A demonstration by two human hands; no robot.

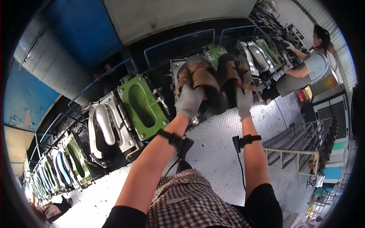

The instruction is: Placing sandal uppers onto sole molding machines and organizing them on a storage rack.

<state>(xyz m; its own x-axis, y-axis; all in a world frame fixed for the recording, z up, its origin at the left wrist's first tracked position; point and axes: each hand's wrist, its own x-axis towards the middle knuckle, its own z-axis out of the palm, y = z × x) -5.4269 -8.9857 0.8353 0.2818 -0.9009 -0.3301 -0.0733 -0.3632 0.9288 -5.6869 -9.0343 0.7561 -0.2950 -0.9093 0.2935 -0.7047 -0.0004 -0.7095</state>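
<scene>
Brown sandals with dark soles, slightly smeared by motion, are held out in front of me over the line of shoe moulds. My left hand (191, 100), in a pale glove, is closed on the brown sandals (205, 78) on the left side. My right hand (244, 103), gloved too, grips the brown sandals (229, 75) on the right. The fingers are partly hidden behind the sandals. Left of my left hand lies an opened mould, with a green sole-shaped half (141, 104) and a silver half (106, 125) holding a foot-shaped form.
More green and silver moulds (76, 159) run along the line to the far left. A blue rail (178, 41) stands behind them. At the right a co-worker (311, 68) in gloves reaches to other moulds. Metal steps (296, 148) stand on the patterned floor (216, 144).
</scene>
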